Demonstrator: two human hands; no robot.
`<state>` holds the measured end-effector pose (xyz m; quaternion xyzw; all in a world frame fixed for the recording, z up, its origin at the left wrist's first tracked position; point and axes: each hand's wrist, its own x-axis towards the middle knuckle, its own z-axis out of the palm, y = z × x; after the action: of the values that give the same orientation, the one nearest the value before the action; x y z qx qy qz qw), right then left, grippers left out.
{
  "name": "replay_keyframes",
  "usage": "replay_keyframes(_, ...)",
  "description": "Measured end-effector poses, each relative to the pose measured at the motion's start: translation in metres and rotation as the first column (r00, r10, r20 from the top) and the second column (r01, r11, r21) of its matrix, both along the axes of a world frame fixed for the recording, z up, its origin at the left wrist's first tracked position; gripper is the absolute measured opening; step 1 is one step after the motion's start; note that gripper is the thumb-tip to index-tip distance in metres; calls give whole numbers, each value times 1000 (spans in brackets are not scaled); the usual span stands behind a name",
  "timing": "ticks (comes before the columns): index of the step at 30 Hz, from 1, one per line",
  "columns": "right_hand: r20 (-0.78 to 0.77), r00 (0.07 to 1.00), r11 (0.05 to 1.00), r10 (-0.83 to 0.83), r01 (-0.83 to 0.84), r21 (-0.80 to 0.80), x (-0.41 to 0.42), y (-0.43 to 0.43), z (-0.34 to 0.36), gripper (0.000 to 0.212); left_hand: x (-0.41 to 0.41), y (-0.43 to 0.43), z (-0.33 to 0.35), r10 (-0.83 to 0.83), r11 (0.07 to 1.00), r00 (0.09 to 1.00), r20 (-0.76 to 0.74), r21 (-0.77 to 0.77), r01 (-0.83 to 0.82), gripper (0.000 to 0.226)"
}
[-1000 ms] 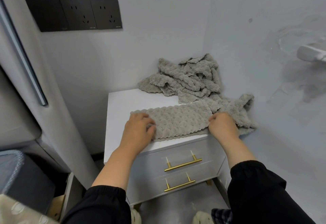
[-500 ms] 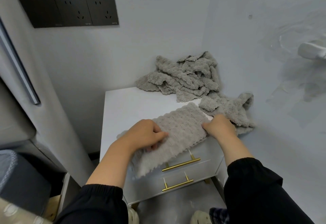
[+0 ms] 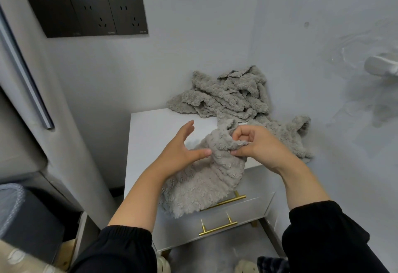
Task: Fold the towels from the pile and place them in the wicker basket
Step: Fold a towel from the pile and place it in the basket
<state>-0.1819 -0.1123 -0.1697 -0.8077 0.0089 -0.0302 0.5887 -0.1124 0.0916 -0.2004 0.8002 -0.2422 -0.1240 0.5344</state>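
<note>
A grey fluffy towel [image 3: 200, 182] hangs in the air over the front edge of the white nightstand [image 3: 150, 126]. My right hand [image 3: 258, 148] grips its upper end in curled fingers. My left hand [image 3: 181, 150] is open beside the towel, fingers spread, thumb touching the cloth. The pile of crumpled grey towels [image 3: 228, 94] lies at the back right corner of the nightstand top, against the walls. One more loose towel [image 3: 288, 135] lies behind my right hand. No wicker basket is in view.
The nightstand has two drawers with gold handles [image 3: 217, 227]. Walls close in behind and to the right. A grey cabinet edge [image 3: 53, 122] stands on the left, black wall sockets [image 3: 90, 16] above. A dark bin [image 3: 25, 214] sits at lower left.
The towel lay flat on the nightstand under both hands; now my right hand has lifted it off the top, and my left hand has let go and opened.
</note>
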Motion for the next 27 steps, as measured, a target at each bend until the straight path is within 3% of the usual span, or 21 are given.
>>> replay_keyframes(5, 2, 985, 985, 174, -174, -16, -11, 1, 10, 41, 0, -3, 1, -169, 974, 971, -168, -177, 138, 103)
replay_keyframes(10, -4, 989, 989, 151, -150, 14, -13, -5, 13, 37, 1, -6, -1, -250, 930, 929, -274, -334, 152, 108)
replay_keyframes(13, -9, 999, 999, 44, -44, 21, -10, -7, 9, 34, 0, -6, -3, -304, 894, 910, -282, -414, 171, 83)
replay_keyframes(16, 5, 999, 999, -35, 35, 18, -9, -7, 9, 35, -4, -7, 0, -274, 890, 907, -319, -442, 113, 31)
replay_keyframes(17, 14, 998, 998, -59, 59, 25, -8, -8, 9, 35, -3, -8, 0, -238, 896, 919, -313, -436, 83, 24)
replay_keyframes(22, 63, 982, 982, -178, 173, 78, -7, -10, 11, 34, -10, -11, 11, -196, 909, 951, -241, -408, 83, 32)
replay_keyframes(27, 13, 969, 968, -245, 244, 64, -2, -14, 5, 32, -17, -19, 15, -26, 941, 987, -159, -338, -29, 7)
